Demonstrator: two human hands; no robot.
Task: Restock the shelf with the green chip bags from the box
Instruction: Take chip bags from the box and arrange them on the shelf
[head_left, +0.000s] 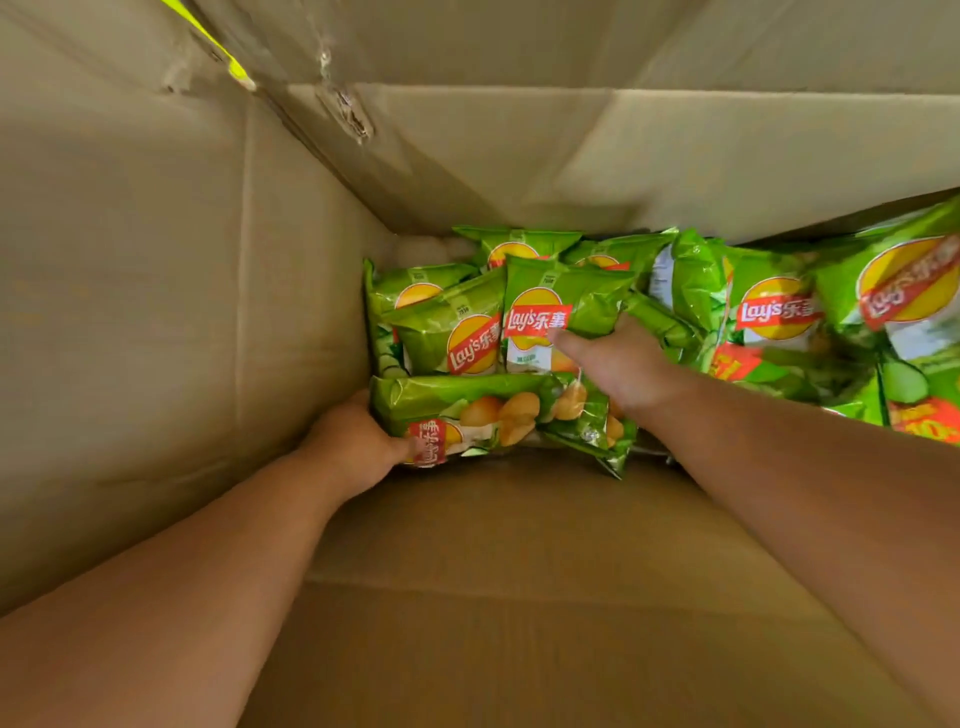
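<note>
We are reaching deep into the cardboard box (156, 312), where the green chip bags (769, 317) lie heaped along the far wall and out to the right. Our left hand (353, 441) is closed on the left end of the nearest bag (467, 410), which lies on its side with its long axis running left to right, across our reach. Our right hand (618, 364) rests on top of the pile just beyond it, fingers spread and pointing at an upright bag (550, 312); we cannot tell whether it has a hold on anything. The near bag's free right end sits just under that right hand, so we judge the right hand best placed to steady it for the lift. No shelf is in view.
</note>
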